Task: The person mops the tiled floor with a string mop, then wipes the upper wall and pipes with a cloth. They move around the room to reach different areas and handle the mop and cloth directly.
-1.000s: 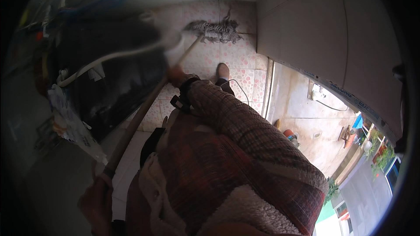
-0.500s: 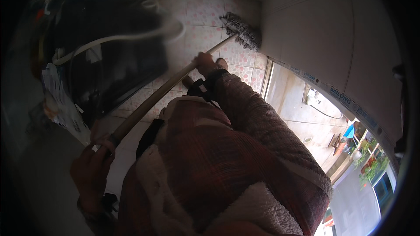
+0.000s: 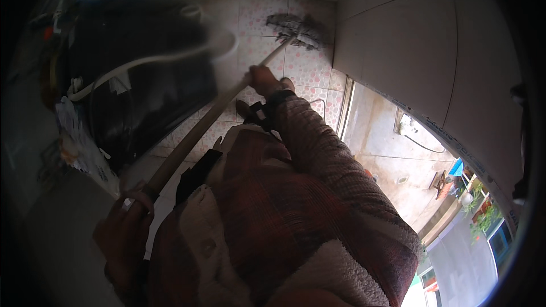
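Observation:
A long wooden mop handle (image 3: pixel 196 133) runs from the lower left up to a grey stringy mop head (image 3: pixel 296 28) lying on the pink-speckled floor tiles by the wall corner. My left hand (image 3: pixel 126 233) grips the handle's near end at the lower left. Farther up the handle, my right hand (image 3: pixel 263 79) is closed around it, with a dark watch on the wrist. My plaid sleeve and fleece-lined jacket fill the lower middle. One of my feet (image 3: pixel 287 84) shows just beyond the right hand.
A dark bulky appliance (image 3: pixel 142 91) with a white hose (image 3: pixel 170 57) over it stands on the left. A pale tiled wall (image 3: pixel 421 51) rises at the right. An open doorway (image 3: pixel 392 153) leads to a concrete yard with coloured items.
The mop head has slid across the tiles toward the wall corner. My right hand has pushed farther forward along with it, and my left hand has followed.

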A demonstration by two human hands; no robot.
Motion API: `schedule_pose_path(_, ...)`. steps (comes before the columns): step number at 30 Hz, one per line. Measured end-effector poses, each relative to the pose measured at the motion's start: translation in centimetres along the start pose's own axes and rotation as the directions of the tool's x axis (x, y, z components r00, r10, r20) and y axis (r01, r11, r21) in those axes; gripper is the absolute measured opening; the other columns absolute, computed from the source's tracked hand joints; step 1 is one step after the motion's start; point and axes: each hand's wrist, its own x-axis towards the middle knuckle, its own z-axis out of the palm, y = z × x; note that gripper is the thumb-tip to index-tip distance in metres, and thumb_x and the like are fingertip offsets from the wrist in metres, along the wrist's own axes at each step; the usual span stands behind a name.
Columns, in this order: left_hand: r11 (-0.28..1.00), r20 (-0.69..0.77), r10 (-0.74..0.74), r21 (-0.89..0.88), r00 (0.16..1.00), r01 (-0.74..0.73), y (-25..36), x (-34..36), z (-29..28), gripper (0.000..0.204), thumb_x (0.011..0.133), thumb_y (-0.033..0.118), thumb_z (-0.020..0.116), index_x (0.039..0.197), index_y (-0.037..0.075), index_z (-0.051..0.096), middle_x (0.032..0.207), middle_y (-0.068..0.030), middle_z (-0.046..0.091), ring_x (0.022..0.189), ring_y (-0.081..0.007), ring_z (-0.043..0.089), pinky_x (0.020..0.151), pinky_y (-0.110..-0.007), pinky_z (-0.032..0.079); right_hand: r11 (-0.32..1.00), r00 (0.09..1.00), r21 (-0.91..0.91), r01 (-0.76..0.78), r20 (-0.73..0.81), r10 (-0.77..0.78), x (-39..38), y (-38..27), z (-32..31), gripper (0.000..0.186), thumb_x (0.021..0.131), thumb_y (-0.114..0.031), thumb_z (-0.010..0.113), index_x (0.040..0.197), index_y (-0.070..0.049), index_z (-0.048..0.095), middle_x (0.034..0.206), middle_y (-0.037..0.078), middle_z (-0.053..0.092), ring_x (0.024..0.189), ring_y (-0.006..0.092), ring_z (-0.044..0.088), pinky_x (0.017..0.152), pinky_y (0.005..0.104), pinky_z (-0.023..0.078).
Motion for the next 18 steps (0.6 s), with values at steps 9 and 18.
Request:
schedule_pose_path(9,0.985,-0.076,-0.007,0.174,0.997,0.020,0.0,-1.1,2.8,0.020,0.072,0.016,0.083,0.084,0.012,0.066,0.055,-0.0029,0.040,0.051,-0.0175,0.056,0.046,-0.032,0.049,0.989,0.962,-0.133,-0.070,0.254,0.102,0.2,1.1,3.7,0.014,0.091,-0.018,0.056,0.100,-0.009,0.059,0.095,0.012,0.063,0.089,0.0306,0.065,0.076,0.0461,0.052)
schedule_pose_path(18,0.898,0.143,-0.289,0.382,0.946,0.217,1.7,-2.8,-3.5,0.031,0.065,0.017,0.085,0.093,0.012,0.071,0.084,-0.0079,0.066,0.066,-0.0204,0.063,0.052,-0.035,0.048,0.921,0.927,-0.295,0.253,0.348,-0.143,4.3,-7.1,8.3,0.023,0.086,-0.024,0.063,0.104,-0.010,0.064,0.100,0.012,0.068,0.095,0.0361,0.066,0.077,0.0496,0.049)
